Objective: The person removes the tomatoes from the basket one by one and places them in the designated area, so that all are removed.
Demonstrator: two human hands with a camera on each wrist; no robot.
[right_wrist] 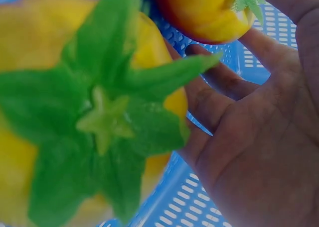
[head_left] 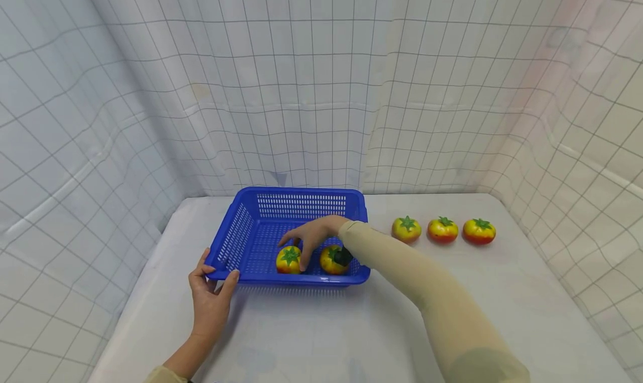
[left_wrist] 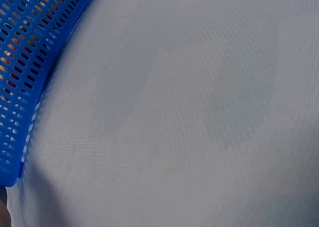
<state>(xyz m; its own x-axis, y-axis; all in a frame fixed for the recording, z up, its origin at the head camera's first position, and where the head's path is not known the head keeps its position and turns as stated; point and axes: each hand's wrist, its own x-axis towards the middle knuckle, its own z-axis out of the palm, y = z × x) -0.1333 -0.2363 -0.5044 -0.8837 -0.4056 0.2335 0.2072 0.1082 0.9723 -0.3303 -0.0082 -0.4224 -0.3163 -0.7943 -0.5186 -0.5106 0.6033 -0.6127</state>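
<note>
A toy tomato (right_wrist: 99, 112) fills the right-wrist foreground. Leftward in head view, the right hand (head_left: 315, 235) straddles a second tomato (head_left: 288, 262), grip undeterminable; the left hand (head_left: 211, 299) holds the blue basket (head_left: 281, 279).

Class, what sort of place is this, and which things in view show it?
Probably a staged recording booth: gridded white sheeting hangs behind and along both sides of a white tabletop, where three tomato-like items sit in a row beside a blue basket.

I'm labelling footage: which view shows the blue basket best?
Head: the blue basket shows nearly whole, rim and inside. Left wrist shows part of one slotted side; right wrist, only patches around the right hand.
</note>
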